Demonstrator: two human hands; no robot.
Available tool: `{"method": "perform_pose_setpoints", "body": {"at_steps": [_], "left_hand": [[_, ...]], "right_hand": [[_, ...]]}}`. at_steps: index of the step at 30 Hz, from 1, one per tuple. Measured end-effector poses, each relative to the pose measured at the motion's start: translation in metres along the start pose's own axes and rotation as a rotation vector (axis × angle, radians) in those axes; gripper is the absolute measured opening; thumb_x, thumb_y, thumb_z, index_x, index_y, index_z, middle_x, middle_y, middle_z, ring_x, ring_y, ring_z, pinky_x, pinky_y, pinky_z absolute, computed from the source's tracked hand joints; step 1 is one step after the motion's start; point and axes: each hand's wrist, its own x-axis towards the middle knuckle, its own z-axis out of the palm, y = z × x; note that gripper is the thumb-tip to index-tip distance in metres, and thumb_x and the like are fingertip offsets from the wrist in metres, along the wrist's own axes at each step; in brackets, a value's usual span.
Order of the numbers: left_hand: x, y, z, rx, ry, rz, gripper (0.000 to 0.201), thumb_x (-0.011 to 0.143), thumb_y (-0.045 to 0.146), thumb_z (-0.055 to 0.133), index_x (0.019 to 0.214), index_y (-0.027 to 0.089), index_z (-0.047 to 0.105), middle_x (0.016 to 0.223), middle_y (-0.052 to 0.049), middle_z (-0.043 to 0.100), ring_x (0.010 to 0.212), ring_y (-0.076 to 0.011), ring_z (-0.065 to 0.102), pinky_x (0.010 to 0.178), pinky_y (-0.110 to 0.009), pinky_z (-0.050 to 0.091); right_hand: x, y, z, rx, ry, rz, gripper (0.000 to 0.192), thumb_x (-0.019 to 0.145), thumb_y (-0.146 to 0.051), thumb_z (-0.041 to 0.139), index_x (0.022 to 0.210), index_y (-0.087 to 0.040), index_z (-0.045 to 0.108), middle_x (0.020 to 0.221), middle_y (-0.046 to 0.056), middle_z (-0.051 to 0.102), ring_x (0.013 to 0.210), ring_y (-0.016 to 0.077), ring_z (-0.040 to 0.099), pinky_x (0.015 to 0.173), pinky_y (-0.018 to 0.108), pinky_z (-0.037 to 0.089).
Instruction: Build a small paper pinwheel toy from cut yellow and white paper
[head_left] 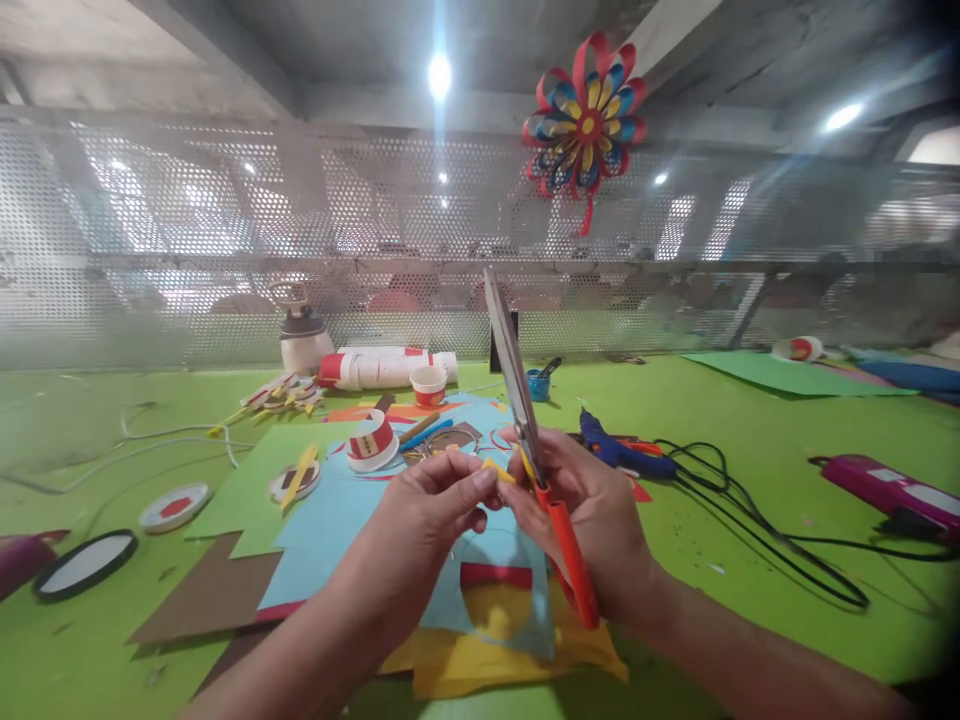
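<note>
Pinching a small yellow paper scrap (497, 469) in the closed left hand (431, 515), above the blue sheet (330, 530); gripping orange-handled scissors (536, 450) in the curled right hand (592, 520), blades pointing up.

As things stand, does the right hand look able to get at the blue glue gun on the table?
Probably not at once: the right hand is shut on the orange-handled scissors. The blue glue gun lies just beyond it on the green table, with nothing between them, so the path looks free.
</note>
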Motion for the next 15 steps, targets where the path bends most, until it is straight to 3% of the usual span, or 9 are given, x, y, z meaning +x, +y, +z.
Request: {"method": "perform_pose_setpoints", "body": {"at_steps": [5,9,15], "left_hand": [[0.003,0.003,-0.001,0.025,0.054,0.061,0.015,0.073,0.025,0.07,0.068,0.013,0.061,0.068,-0.001,0.062,0.064,-0.009,0.052,0.062,-0.022,0.04],[0.005,0.011,-0.005,-0.026,0.091,0.084,0.013,0.072,0.022,0.071,0.069,0.013,0.062,0.067,-0.001,0.062,0.064,-0.0093,0.056,0.062,-0.022,0.042],[0.004,0.029,-0.011,-0.043,0.158,0.292,0.009,0.073,0.02,0.069,0.073,0.015,0.063,0.069,0.0,0.064,0.064,-0.0089,0.056,0.064,-0.022,0.044]], "right_hand": [[-0.001,0.0,-0.002,-0.122,0.045,-0.073,0.032,0.071,-0.014,0.061,0.102,-0.019,0.057,0.074,-0.001,0.058,0.06,0.0097,0.054,0.055,0.023,0.049],[-0.001,-0.001,-0.003,-0.123,0.037,0.0,0.029,0.072,-0.018,0.061,0.1,-0.02,0.056,0.074,-0.001,0.057,0.06,0.0108,0.054,0.055,0.024,0.048],[0.005,-0.004,-0.012,-0.179,-0.254,0.147,0.02,0.08,-0.029,0.058,0.097,-0.019,0.054,0.074,-0.002,0.05,0.066,0.0119,0.048,0.06,0.024,0.044]]}}
